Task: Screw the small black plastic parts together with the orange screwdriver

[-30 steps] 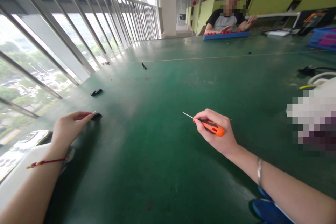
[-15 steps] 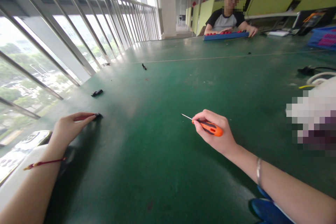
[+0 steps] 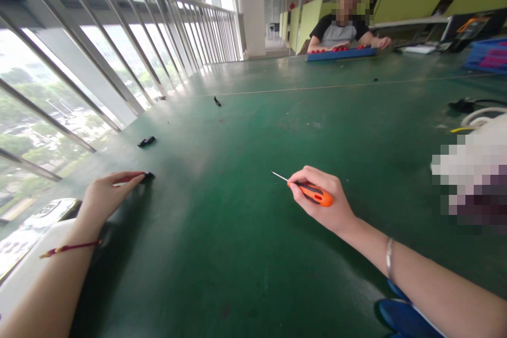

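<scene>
My left hand (image 3: 113,190) is at the left of the green table (image 3: 222,232), thumb and fingers pinched on a small black part (image 3: 148,176) at the tabletop. On the right, my right hand (image 3: 327,200) is closed round an orange and black screwdriver (image 3: 317,194). Its thin metal shaft points left, over the table. A second black piece (image 3: 147,141) lies beyond my left hand, and a smaller black piece (image 3: 217,101) lies farther back.
Across the table a person (image 3: 340,29) sits behind a blue tray (image 3: 340,54) with red items. A blue basket (image 3: 487,56) and white cable (image 3: 485,114) are at the right. A metal railing (image 3: 119,5) runs along the left; blue objects (image 3: 404,317) sit at bottom right.
My right hand and the screwdriver have shifted very slightly left. The person's hand at the tray's right end has lifted and changed shape. My left hand keeps its pinch.
</scene>
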The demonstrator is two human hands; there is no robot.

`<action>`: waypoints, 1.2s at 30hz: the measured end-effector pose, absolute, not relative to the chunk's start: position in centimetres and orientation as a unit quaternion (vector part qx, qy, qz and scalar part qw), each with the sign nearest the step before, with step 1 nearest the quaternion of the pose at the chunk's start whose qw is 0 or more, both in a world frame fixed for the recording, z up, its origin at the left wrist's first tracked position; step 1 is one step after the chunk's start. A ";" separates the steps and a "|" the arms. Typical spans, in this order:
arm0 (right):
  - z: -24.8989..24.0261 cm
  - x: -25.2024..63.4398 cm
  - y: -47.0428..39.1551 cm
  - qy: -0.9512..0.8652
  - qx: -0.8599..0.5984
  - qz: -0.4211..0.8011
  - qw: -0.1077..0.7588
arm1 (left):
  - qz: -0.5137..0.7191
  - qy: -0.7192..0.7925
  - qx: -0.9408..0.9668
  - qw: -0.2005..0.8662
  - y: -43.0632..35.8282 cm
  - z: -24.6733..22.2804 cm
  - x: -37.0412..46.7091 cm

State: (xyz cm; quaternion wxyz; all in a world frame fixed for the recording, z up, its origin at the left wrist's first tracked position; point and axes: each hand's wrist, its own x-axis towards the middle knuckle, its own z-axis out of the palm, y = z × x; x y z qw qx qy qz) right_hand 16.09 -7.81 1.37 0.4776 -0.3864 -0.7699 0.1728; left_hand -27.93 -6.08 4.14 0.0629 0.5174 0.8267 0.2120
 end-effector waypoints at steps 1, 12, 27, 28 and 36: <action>1.4 16.1 -7.8 -0.770 -0.387 0.174 0.477 | 0.211 0.827 0.519 0.055 -6.1 4.1 -27.9; 1.4 16.0 -7.8 -0.774 -0.385 0.176 0.471 | 0.174 0.837 0.516 0.062 -5.9 4.3 -28.1; 1.1 16.1 -7.8 -0.756 -0.440 0.170 0.454 | 0.257 0.524 0.807 0.092 -3.2 2.9 -5.8; 1.1 16.1 -7.8 -0.749 -0.439 0.158 0.471 | 0.262 0.515 0.811 0.094 -2.9 2.8 -4.4; 1.3 16.2 -7.5 -0.736 -0.418 0.100 0.523 | 0.283 0.477 0.828 0.080 -0.9 0.8 -0.1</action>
